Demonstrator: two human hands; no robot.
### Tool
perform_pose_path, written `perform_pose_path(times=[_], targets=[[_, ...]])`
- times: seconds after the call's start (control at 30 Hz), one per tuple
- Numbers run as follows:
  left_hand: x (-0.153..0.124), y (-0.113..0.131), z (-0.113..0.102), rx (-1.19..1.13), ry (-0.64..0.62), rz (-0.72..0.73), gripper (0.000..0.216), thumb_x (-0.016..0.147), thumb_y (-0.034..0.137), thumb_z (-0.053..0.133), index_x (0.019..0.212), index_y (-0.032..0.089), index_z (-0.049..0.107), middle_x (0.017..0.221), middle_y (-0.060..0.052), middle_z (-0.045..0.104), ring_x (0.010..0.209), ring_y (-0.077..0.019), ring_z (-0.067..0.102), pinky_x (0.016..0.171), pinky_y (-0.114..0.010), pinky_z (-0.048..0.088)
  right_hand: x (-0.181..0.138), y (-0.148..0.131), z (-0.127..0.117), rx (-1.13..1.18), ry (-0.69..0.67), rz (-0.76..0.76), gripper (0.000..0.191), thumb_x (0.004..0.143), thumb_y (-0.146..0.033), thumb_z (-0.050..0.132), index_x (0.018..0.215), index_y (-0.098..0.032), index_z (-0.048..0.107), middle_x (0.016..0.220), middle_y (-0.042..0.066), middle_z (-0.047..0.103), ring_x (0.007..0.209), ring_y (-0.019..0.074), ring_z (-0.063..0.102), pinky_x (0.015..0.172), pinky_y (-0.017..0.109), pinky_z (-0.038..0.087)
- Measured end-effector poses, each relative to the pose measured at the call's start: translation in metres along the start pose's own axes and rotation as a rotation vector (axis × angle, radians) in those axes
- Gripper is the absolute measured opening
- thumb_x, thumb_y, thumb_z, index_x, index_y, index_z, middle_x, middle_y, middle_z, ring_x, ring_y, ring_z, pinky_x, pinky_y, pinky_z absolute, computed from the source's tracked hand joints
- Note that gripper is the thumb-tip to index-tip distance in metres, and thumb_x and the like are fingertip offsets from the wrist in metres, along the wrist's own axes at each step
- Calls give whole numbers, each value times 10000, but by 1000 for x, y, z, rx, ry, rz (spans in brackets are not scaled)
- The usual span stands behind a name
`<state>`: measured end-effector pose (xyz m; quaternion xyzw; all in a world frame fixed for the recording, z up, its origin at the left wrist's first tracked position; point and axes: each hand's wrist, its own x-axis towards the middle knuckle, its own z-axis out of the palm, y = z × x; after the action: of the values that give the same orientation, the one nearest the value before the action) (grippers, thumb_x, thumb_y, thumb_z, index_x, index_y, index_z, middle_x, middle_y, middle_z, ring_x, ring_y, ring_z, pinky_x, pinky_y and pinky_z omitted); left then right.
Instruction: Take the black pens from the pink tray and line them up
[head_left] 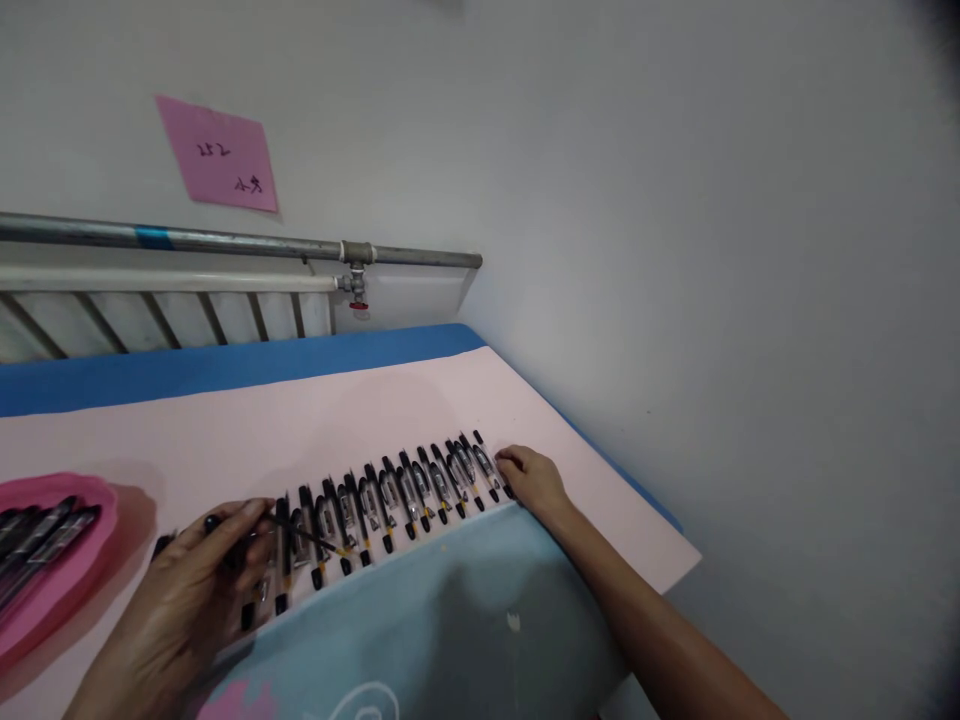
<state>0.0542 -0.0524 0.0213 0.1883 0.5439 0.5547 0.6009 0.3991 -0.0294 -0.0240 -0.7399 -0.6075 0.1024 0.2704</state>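
My left hand [206,565] is closed at the left end of a row of pens. From its fingertips sticks out a thin dark pen refill [311,535] with a yellowish tip, slanting over the nearest pens. A rounded black piece [214,522] also shows among these fingers; its kind is unclear. Several clear-barrelled pens with black ends [390,495] lie side by side on the pale pink table sheet [360,420]. Beside the rightmost pen rests my right hand [534,478], its fingers curled together; whatever they may pinch is hidden.
A pink bowl [109,500] with several black pens [45,540] stands at the left. Light blue cloth [420,610] borders the pens on the near side. Behind the blue table edge [225,368] are a radiator [180,320] and metal pipe [262,243]. A wall [712,300] rises at right.
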Motion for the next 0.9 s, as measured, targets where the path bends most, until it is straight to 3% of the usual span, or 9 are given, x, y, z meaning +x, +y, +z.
perform_pose_path(times=[0.1,0.17,0.27,0.33,0.43,0.57,0.67,0.77,0.9], targets=[[0,-16,4,17,-58,-79,137,613,92,670,726,141,612,657,-4,598,502,-83,531,398,-147,416,-12,-15,-4,44,68,0,265,795,-220,406,903,-158,641,936,65,644,878,173,569,783,273,414],[-5,-26,11,35,-83,-101,155,600,101,688,729,143,613,651,-9,605,523,-97,560,423,-158,441,-29,-36,-8,106,27,-52,249,811,-240,417,905,-177,639,902,37,649,834,150,577,741,241,429],[-14,-39,22,31,-141,-127,143,600,128,700,707,144,606,612,-10,598,518,-102,567,421,-160,440,-63,-74,-12,328,-363,-313,206,817,-249,473,897,-203,657,825,7,649,751,125,578,674,212,421],[-18,-45,26,17,-180,-130,159,591,135,711,710,148,605,620,-8,603,524,-99,568,427,-159,438,-83,-95,-12,391,-491,-397,189,824,-260,492,902,-215,658,816,-6,647,731,113,568,666,201,407],[-18,-51,27,18,-252,-129,173,590,168,722,720,143,611,593,-5,593,487,-84,543,405,-149,410,-99,-110,-9,431,-572,-383,188,826,-229,492,923,-213,652,811,-11,650,715,104,564,644,187,396],[-17,-53,24,-12,-287,-126,235,573,182,735,779,141,630,672,-33,624,549,-114,575,422,-172,428,-91,-97,-10,403,-466,-281,156,777,-191,509,812,-191,661,768,-5,635,705,111,558,643,194,400],[-20,-51,25,-40,-320,-148,263,573,174,733,815,128,641,722,-51,634,572,-118,574,434,-181,436,-65,-69,-16,338,-272,-121,180,753,-234,495,817,-172,652,780,19,641,723,137,570,636,215,418],[-23,-49,27,-43,-344,-192,239,604,177,714,822,106,648,717,-60,631,553,-103,551,432,-177,433,-37,-38,-23,141,-63,81,265,738,-243,453,918,-162,630,691,12,632,618,138,559,576,228,418],[-25,-48,28,-26,-345,-252,208,656,170,673,848,92,654,747,-86,639,582,-115,569,478,-199,473,-16,-14,-20,71,-24,115,231,702,-224,455,810,-153,646,675,21,633,636,150,567,600,240,419]])
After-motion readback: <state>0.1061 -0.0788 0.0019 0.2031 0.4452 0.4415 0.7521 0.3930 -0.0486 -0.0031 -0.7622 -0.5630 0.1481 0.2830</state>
